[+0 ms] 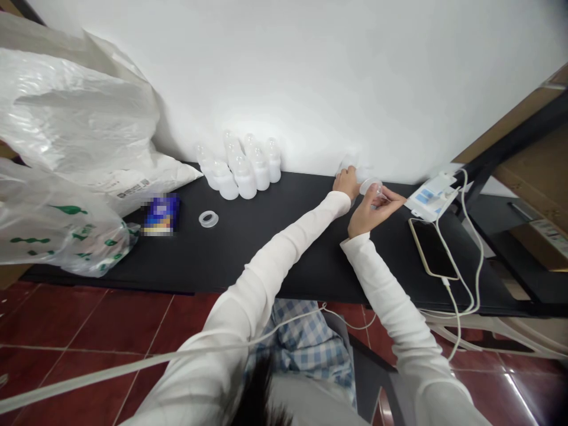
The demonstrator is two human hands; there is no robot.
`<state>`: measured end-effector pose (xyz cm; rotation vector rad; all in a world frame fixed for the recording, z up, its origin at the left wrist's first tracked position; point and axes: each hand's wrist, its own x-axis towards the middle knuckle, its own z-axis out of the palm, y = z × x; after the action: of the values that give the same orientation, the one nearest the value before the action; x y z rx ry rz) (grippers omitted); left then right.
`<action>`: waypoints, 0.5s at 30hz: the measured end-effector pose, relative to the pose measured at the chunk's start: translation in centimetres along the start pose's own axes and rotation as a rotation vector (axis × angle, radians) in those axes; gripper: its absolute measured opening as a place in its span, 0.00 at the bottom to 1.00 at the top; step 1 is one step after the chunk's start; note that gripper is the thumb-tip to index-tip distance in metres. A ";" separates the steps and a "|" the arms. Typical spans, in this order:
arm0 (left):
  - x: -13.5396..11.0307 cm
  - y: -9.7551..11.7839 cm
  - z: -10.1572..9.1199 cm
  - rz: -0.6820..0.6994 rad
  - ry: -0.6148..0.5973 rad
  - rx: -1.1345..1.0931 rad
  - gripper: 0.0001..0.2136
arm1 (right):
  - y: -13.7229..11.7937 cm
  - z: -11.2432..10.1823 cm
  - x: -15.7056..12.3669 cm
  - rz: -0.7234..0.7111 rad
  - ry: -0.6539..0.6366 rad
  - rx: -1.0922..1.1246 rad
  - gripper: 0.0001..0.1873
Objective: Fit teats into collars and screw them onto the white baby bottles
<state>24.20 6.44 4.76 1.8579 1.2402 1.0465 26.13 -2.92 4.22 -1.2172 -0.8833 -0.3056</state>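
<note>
Large white plastic bag (pixel 75 112) at far left, bearing a dark printed block and a line of print too small to read. In front of it, at near left, thin bag (pixel 62 228) printed with green leaf shapes and green lettering, not legible. Just right of the bags, blue packet (pixel 162 213), markings obscured by pixelation. At far right, carton (pixel 545 236) with a pale label, also too small to read.

On black table (pixel 266 242), left of centre and close to the far wall (pixel 310 71), a tight cluster of white bottles (pixel 247 183) with clear domed tops. Nearer, apart from these, white ring (pixel 213 223) lying flat.

Right of centre, clear plastic piece (pixel 371 186) clamped between thumb and fingers of right hand (pixel 373 210), held above the table. Just left and farther, left hand (pixel 348 182) at translucent pieces (pixel 364 171) by the wall; cannot tell whether closed on anything, fingers being hidden.

To the right, phone (pixel 432 248) with white cable (pixel 481 248) plugged in and looping alongside; beyond it, blue-and-white pack (pixel 430 198). Across left sleeve (pixel 275 254) and lap, pale cord (pixel 133 365).
</note>
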 end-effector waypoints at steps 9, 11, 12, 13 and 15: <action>-6.6 -3.7 -8.5 0.305 0.337 -0.119 0.23 | -0.3 -0.4 -1.0 0.039 -0.228 0.118 0.21; -8.6 -5.5 -10.7 0.273 0.350 -0.057 0.23 | 0.1 -0.2 -1.4 0.005 -0.362 0.119 0.21; -9.5 -6.4 -11.6 0.253 0.340 -0.018 0.24 | 0.2 -0.1 -1.6 -0.020 -0.431 0.127 0.20; -10.2 -7.2 -12.3 0.234 0.333 0.023 0.24 | 0.3 0.1 -1.8 -0.047 -0.502 0.145 0.19; -11.4 -8.3 -13.5 0.215 0.318 0.105 0.24 | 0.3 0.3 -2.4 -0.099 -0.646 0.200 0.17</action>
<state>6.23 -0.33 1.01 1.9931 1.3138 1.4637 24.67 -3.13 2.35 -1.0966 -1.4951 0.1125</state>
